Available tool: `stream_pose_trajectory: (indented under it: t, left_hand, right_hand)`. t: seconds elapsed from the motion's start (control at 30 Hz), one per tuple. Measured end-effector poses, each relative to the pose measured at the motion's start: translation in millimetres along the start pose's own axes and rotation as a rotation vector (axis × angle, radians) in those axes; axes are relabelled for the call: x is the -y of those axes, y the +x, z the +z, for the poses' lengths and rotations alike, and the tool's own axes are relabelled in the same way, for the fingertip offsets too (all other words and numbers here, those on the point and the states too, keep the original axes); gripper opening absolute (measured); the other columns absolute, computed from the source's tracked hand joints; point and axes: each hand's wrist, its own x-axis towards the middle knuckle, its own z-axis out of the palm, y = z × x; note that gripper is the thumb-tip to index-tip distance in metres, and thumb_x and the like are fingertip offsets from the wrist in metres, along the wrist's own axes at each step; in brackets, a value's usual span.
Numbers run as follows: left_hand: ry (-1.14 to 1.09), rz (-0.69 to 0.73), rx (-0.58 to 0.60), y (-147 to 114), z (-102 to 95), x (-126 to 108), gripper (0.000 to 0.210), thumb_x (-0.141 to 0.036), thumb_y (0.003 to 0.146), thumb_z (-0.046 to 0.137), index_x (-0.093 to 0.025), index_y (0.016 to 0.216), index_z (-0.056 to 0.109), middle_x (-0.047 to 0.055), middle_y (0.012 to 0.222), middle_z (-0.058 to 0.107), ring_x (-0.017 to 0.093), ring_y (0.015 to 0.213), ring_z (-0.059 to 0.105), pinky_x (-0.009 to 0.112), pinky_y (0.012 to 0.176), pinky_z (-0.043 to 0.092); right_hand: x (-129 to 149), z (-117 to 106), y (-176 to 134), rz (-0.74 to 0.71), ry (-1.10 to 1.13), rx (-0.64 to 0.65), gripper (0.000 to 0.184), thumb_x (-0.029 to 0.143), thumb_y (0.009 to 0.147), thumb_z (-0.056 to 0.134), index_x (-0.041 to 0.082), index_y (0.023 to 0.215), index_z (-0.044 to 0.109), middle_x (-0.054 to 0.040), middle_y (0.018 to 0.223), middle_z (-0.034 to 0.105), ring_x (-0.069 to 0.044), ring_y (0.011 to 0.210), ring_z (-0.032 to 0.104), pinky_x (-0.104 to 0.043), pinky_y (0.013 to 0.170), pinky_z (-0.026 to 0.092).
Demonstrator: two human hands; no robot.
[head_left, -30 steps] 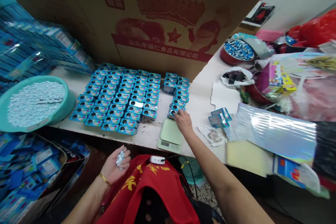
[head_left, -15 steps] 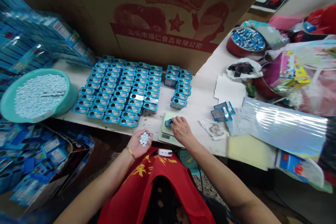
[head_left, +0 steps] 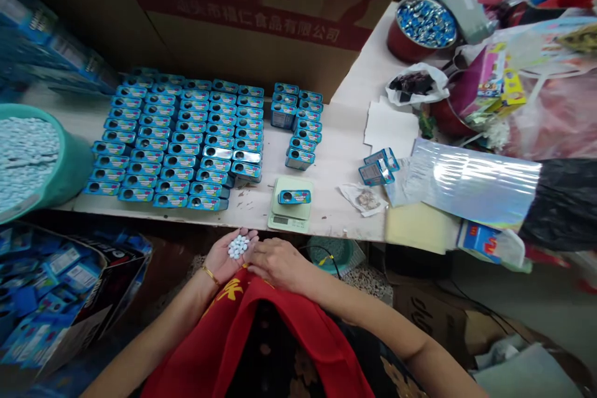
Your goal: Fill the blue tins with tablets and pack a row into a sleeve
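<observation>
My left hand (head_left: 224,259) is palm up and cupped, holding a small pile of pale blue candies (head_left: 238,247) in front of the table edge. Against its fingertips lies my right hand (head_left: 278,263), fingers bent together beside the candies; whatever they pinch is hidden. One blue candy box (head_left: 294,196) rests on the plate of a pale green kitchen scale (head_left: 290,221), just beyond both hands. Farther off, filled blue-topped boxes (head_left: 180,161) stand in tight rows, with a smaller group (head_left: 301,155) to their right.
At left, a green basin (head_left: 69,158) holds many pale candies. Below it is a carton (head_left: 119,273) of blue boxes. A large cardboard box (head_left: 261,56) stands behind the rows. To the right are two loose boxes (head_left: 377,168), a silvery sheet (head_left: 480,183) and a red pot (head_left: 401,43) of wrapped sweets.
My right hand has let go of the blue box on the scale and moved back left to my left hand. The view has tipped down and shifted right.
</observation>
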Motion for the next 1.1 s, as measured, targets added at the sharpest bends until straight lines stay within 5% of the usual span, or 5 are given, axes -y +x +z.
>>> stream_pose_trajectory:
  t: [0.13,0.4,0.6,0.73,1.1]
  left_hand:
    - [0.01,0.034,0.016,-0.1,-3.3,-3.3,0.013,-0.013,0.079,0.047,-0.009,0.082,0.059,0.014,0.086,0.066,0.022,0.085,0.062,0.032,0.071,0.053]
    - [-0.007,0.086,0.0,-2.4,7.1,-15.3,0.016,-0.014,0.08,0.045,-0.009,0.082,0.059,0.015,0.087,0.066,0.022,0.084,0.062,0.034,0.069,0.053]
    - [0.033,0.013,0.111,4.8,33.1,0.2,0.018,-0.011,0.079,0.043,-0.008,0.085,0.06,0.013,0.084,0.066,0.02,0.08,0.063,0.031,0.069,0.052]
    - [0.015,-0.015,0.131,12.1,51.2,9.8,0.02,-0.014,0.082,0.041,-0.008,0.085,0.06,0.008,0.073,0.066,0.013,0.065,0.062,0.023,0.06,0.05]
    - [-0.002,0.12,0.194,19.8,93.6,3.2,0.02,-0.014,0.083,0.04,-0.008,0.08,0.058,0.007,0.072,0.063,0.013,0.069,0.061,0.024,0.064,0.048]
  right_hand:
    - [-9.0,-1.2,-8.8,0.027,0.065,-0.063,0.021,0.032,0.085,0.043,0.018,0.092,0.058,-0.0044,0.085,0.061,-0.013,0.081,0.054,-0.026,0.076,0.04]
    - [-83.5,-30.6,-58.3,0.624,0.136,-0.708,0.021,0.028,0.082,0.046,0.018,0.098,0.053,-0.0057,0.09,0.054,-0.014,0.077,0.052,-0.028,0.065,0.046]
    - [-40.4,-22.0,-19.2,0.209,0.051,-0.362,0.028,0.025,0.084,0.043,0.018,0.111,0.048,-0.0085,0.104,0.053,-0.017,0.099,0.048,-0.032,0.084,0.043]
    - [-24.2,-1.5,8.8,0.199,-0.151,-0.12,0.039,0.022,0.084,0.042,0.013,0.122,0.039,-0.0146,0.115,0.047,-0.021,0.103,0.044,-0.037,0.084,0.042]
    - [-66.5,-25.7,24.9,0.258,0.013,-0.145,0.031,0.015,0.075,0.048,0.016,0.106,0.049,-0.0073,0.102,0.05,-0.016,0.094,0.047,-0.029,0.082,0.041]
